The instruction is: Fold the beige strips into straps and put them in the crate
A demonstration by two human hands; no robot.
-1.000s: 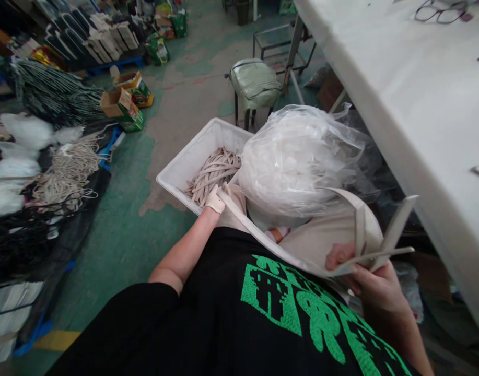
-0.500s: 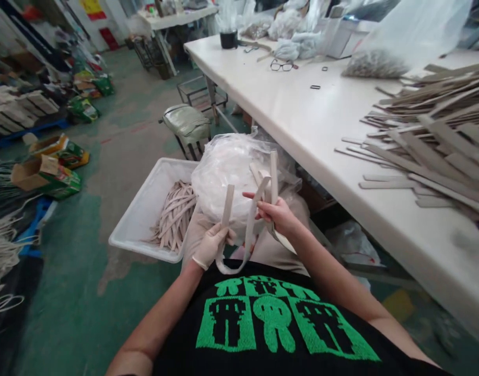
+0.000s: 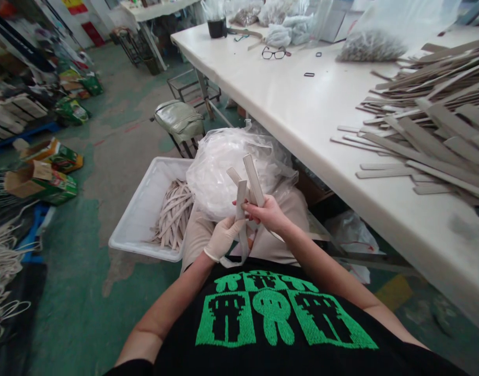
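L: white bin (image 3: pixel 139 206), beige strips (image 3: pixel 174 216) heaped inside. Ctr: clear plastic bag (image 3: pixel 218 167) just R of bin. L hand (image 3: pixel 221 240), gloved: pinching one beige strap (image 3: pixel 241 201), located betw. both hands, tip up, slack looped below. R hand (image 3: pixel 267 213), bare: fingers closed on addl. strap ends (image 3: pixel 254 180), tips up; exact no. unclear. Far R: white table (image 3: pixel 298 115) w/ eyeglasses (image 3: pixel 273 54), sm. dark buckle (image 3: pixel 308 74), strap pile (image 3: pixel 431 138).

From my end I count three raised strap ends (image 3: pixel 254 180) and one tub (image 3: pixel 124 222) left of the near table (image 3: pixel 278 99); on it, two buckles (image 3: pixel 309 74), one pair of glasses (image 3: pixel 274 54).
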